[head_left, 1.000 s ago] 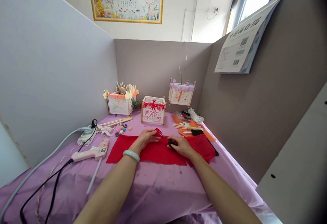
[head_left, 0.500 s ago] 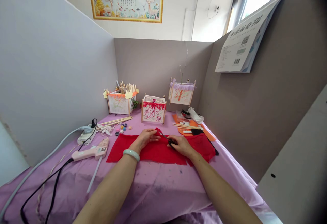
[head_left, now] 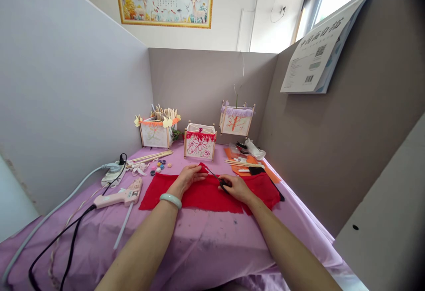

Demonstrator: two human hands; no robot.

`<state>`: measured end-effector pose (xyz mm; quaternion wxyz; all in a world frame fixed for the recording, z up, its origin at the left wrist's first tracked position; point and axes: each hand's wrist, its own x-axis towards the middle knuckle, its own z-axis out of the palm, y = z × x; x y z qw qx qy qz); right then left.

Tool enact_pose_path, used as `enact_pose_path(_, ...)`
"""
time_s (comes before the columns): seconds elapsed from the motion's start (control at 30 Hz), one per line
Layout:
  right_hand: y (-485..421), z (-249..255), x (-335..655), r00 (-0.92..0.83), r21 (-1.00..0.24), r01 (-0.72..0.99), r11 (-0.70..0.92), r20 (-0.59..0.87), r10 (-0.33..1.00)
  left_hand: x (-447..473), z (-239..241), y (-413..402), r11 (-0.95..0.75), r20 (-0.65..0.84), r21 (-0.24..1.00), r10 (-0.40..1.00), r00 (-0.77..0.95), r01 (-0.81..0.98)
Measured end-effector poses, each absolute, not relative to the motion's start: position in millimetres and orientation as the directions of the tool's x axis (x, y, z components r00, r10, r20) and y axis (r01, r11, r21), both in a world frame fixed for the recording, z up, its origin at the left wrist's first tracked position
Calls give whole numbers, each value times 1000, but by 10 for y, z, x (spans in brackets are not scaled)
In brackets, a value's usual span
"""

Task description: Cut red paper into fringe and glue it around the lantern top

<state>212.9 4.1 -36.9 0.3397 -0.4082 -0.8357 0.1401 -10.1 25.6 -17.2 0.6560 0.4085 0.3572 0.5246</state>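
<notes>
A wide piece of red cloth [head_left: 209,198] lies flat across the table. Over its middle, my left hand [head_left: 190,178] pinches a small red fabric piece [head_left: 202,168] between thumb and fingers, raised above the cloth. My right hand [head_left: 237,187] is closed round the dark handles of a pair of scissors [head_left: 225,185]. Their blades point up and left, with the tips at the small fabric piece; whether they cut into it is too small to tell. Just behind the hands stands a white box lantern [head_left: 199,145] with red drawings and a red fringe.
At the left lie a pink glue gun [head_left: 121,195] and a power strip [head_left: 113,176] with cables. Behind are small coloured buttons [head_left: 159,165] and a box of sticks [head_left: 156,135]. A purple-fringed lantern [head_left: 236,120] hangs back right, above orange sheets [head_left: 232,154]. Partitions enclose the table.
The scissor blades look closer together and straighter than before, and the small fabric piece sits slightly higher and further left. Both hands have barely moved.
</notes>
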Motion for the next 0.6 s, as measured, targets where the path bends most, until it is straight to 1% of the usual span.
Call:
enact_pose_path(0.3, -5, -320, 2130, -443, -520, 581, 626, 442, 780, -101, -111, 237, 94, -47, 889, 992, 116, -447)
enact_pose_path(0.6, -21, -297, 2132, -453, -498, 587, 638, 452, 769, -106, -114, 245, 94, -48, 889, 992, 114, -447)
